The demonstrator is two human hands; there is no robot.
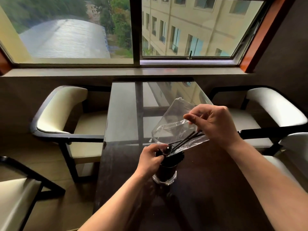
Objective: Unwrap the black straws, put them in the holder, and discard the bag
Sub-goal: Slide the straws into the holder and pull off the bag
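Starting at the left, our left hand (150,158) is pinched on the lower ends of the black straws (185,140) right at the mouth of the holder (164,172), which stands on the dark counter (126,117) near its front edge. We judge this hand's job is to steer: keep the tips gathered so they all drop inside the rim, and steady the holder against tipping, since it looks narrow and tall. Several straws already stand in it; the rest slant up to the right, their upper parts inside the clear bag (176,120). At the right, our right hand (215,124) grips the bag together with the straws' upper ends, above and behind the holder. We should slide the bag off gently upward, so the film cannot drag straws back out.
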